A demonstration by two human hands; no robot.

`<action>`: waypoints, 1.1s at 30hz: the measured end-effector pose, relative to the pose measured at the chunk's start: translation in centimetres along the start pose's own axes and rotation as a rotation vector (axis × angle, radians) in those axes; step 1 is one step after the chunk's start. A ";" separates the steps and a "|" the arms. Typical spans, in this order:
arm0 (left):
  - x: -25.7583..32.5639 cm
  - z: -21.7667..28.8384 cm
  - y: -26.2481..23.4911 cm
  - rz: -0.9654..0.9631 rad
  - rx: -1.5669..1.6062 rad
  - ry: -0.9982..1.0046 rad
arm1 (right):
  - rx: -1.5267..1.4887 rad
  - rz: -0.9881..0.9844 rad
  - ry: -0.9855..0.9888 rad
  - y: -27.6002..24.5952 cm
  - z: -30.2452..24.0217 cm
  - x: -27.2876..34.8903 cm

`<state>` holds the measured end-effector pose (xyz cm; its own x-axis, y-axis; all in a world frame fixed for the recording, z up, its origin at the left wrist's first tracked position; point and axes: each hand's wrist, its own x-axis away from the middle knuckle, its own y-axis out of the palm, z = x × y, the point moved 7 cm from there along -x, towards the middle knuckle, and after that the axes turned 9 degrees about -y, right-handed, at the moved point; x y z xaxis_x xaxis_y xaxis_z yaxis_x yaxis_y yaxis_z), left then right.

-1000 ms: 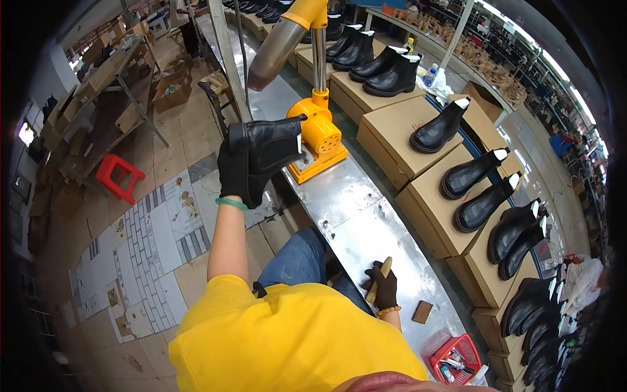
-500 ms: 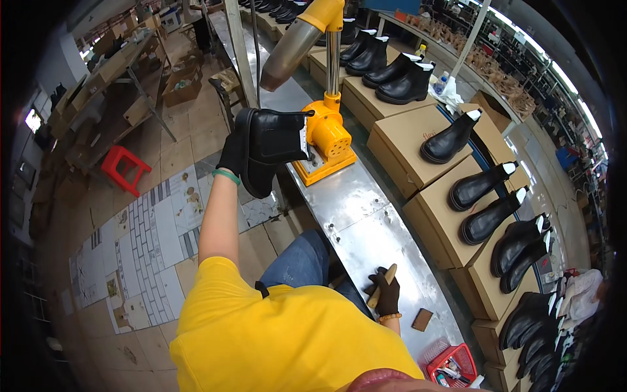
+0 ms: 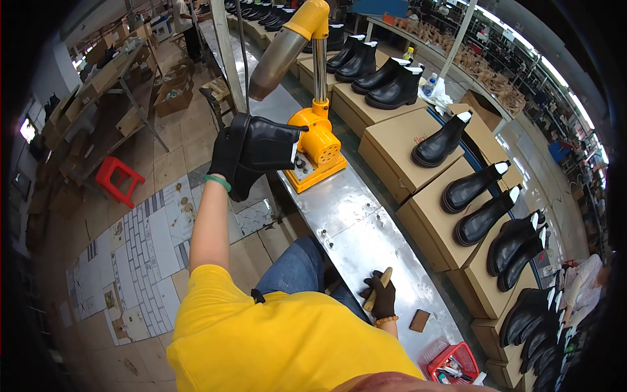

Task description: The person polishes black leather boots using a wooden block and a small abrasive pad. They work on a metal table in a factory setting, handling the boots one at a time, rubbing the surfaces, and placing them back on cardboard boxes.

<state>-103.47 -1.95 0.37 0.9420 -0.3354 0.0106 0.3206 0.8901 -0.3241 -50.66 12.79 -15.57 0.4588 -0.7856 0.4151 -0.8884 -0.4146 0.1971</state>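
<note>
In my left hand (image 3: 225,157), gloved in black, is a black ankle boot (image 3: 266,147) held up on its side. My fingers lie against its sole, and its opening with white edging points right, toward the yellow heat blower (image 3: 320,142). The blower's metal nozzle (image 3: 277,64) slants down above the boot, apart from it. My right hand (image 3: 386,299), in a dark glove, rests on the metal bench, closed round a wooden stick-like tool (image 3: 379,288); whether it has a working end is hidden. A small brown block (image 3: 419,320) lies beside this hand.
A red basket (image 3: 454,366) with small bottles and tools stands at the bench's near end. Along the right, cardboard boxes (image 3: 428,225) carry several black boots (image 3: 444,140). A red stool (image 3: 117,179) is on the floor at left. A metal pole (image 3: 228,55) rises behind the boot.
The boot has tilted a little, its opening now slanting slightly downward to the right. The whole view has shifted slightly. My right hand keeps the wooden tool on the bench.
</note>
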 end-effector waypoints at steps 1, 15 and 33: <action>-0.2 -0.7 -0.4 -0.023 0.024 0.041 | -0.005 -0.004 0.003 0.1 0.0 0.0; -1.1 -5.3 -0.9 -0.114 0.501 0.014 | -0.010 -0.027 0.016 0.4 0.0 -0.4; 1.5 -7.8 0.4 -0.223 1.060 -0.234 | -0.013 -0.021 0.024 0.8 0.1 -1.0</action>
<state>-102.71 -4.55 -7.11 0.8123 -0.5538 0.1831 0.3020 0.6679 0.6803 -51.80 13.19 -15.93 0.4773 -0.7655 0.4316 -0.8786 -0.4250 0.2179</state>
